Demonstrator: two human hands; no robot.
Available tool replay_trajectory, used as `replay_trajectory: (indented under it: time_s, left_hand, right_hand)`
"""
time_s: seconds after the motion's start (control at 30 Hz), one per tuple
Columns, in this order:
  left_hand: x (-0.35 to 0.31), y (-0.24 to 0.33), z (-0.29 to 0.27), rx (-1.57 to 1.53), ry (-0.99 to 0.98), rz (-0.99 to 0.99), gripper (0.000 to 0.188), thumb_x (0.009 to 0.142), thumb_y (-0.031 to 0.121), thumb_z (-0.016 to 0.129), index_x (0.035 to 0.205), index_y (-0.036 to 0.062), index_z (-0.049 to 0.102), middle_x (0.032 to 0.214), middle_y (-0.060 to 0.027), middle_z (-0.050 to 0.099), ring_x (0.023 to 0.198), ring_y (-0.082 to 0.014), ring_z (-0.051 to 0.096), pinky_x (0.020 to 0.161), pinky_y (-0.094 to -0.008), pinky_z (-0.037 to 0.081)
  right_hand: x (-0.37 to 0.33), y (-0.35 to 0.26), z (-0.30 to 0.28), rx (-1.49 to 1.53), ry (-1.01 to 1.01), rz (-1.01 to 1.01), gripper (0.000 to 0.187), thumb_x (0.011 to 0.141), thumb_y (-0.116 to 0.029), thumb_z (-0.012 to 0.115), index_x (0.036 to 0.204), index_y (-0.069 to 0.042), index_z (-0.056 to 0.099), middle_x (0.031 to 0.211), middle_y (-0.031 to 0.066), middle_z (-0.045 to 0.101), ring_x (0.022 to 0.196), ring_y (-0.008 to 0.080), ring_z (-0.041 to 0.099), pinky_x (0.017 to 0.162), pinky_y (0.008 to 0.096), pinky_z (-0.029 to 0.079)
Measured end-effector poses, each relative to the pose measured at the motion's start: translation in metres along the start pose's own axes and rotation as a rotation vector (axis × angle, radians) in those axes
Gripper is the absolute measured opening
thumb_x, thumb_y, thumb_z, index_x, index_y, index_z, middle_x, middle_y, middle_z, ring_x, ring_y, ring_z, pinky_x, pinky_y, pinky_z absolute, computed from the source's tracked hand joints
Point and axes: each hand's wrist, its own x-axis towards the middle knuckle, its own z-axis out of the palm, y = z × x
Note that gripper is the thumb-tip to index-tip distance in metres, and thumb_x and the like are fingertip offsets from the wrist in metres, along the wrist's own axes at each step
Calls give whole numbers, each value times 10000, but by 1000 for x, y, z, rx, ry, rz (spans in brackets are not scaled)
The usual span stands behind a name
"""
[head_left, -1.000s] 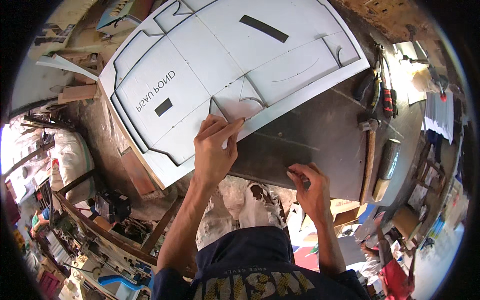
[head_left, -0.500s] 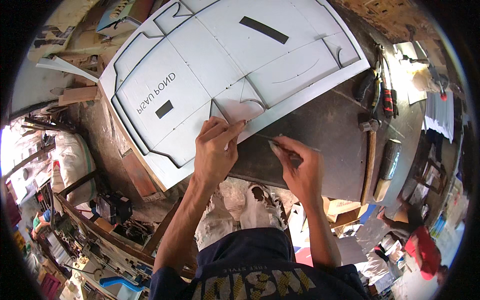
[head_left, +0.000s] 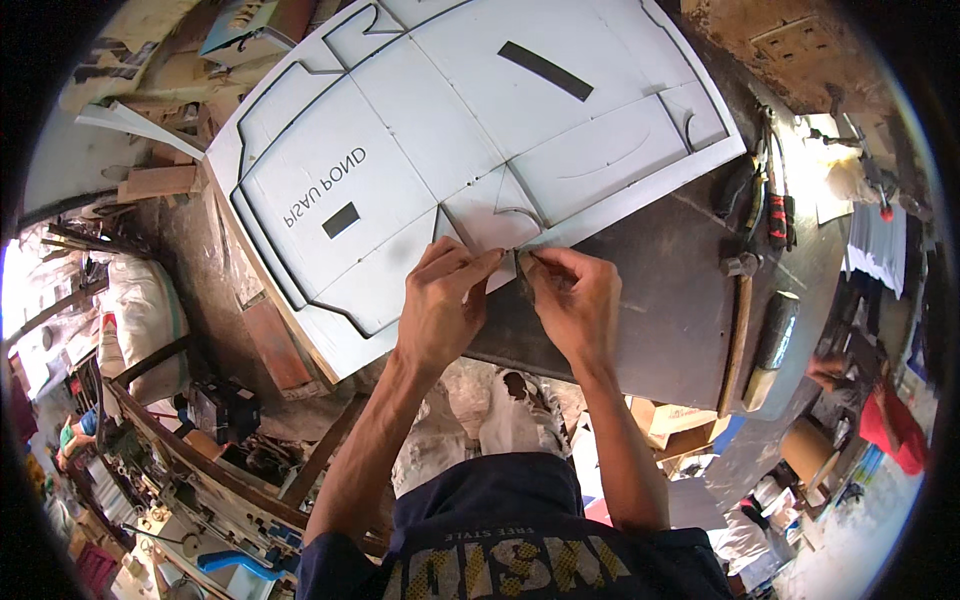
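A large white board [head_left: 420, 90] lies tilted on the dark bench, with thin black strips standing along its outline and dividing lines. At its near edge my left hand [head_left: 445, 300] is closed in a pinch, thumb and forefinger together. Facing it closely, my right hand [head_left: 575, 305] pinches too, its fingertips just past the board's edge. A small, thin dark sliver [head_left: 517, 262] shows between the two sets of fingertips; what it is, and which hand grips it, is too small to make out.
On the dark bench top [head_left: 660, 300] at right lie a hammer [head_left: 741, 300], a knife-like tool with a wrapped dark body [head_left: 775, 345] and red-and-black handled pliers [head_left: 778, 215]. A white sack [head_left: 145, 320] stands at left. A person in red [head_left: 893, 435] is at far right.
My right hand has moved left and up, closing the gap to my left hand. The board and left hand appear shifted slightly right in view. The person in red has moved.
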Motion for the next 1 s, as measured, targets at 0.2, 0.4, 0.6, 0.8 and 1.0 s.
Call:
replay_trajectory:
  time_s: [0.2, 0.4, 0.6, 0.8, 1.0]
  left_hand:
    - [0, 0, 0, -71, -28, -7, 410, 675, -159, 700, 1038, 22, 759, 797, -95, 680, 748, -257, 616, 676, -346, 521]
    - [-1, 25, -15, -261, 111, -220, 257, 762, -95, 667, 985, -11, 764, 806, -145, 702, 718, -231, 640, 654, -358, 524]
    - [-52, 50, -143, -994, 174, -726, 130, 907, 86, 757, 1012, 13, 779, 858, -23, 726, 779, -75, 627, 721, -258, 522]
    - [-162, 22, -268, -969, 402, -604, 138, 889, 84, 771, 987, -13, 774, 859, -59, 738, 720, -82, 623, 631, -258, 498]
    - [-285, -30, -353, -581, 759, -681, 218, 859, 206, 802, 1000, 41, 783, 802, -88, 743, 658, -120, 600, 608, -305, 478]
  right_hand:
    - [-4, 5, -1, 49, 17, 8, 192, 864, -139, 743, 952, 31, 752, 760, 161, 729, 652, 168, 690, 621, 309, 513]
    - [-20, 20, -37, -104, 99, -189, 242, 917, -199, 739, 1034, 11, 762, 814, 98, 745, 668, 133, 655, 643, 296, 514]
    - [-30, -56, -34, -179, 90, -292, 270, 946, -149, 686, 1137, 40, 708, 1072, 127, 722, 942, 140, 651, 797, 283, 512]
    - [-107, -247, 114, 59, -698, -498, 159, 886, -28, 724, 1018, 60, 727, 909, 88, 728, 819, 108, 644, 737, 254, 502]
    - [-171, -286, 289, -28, -1121, -442, 91, 844, 12, 767, 906, 65, 727, 801, 47, 703, 721, 79, 611, 676, 225, 480]
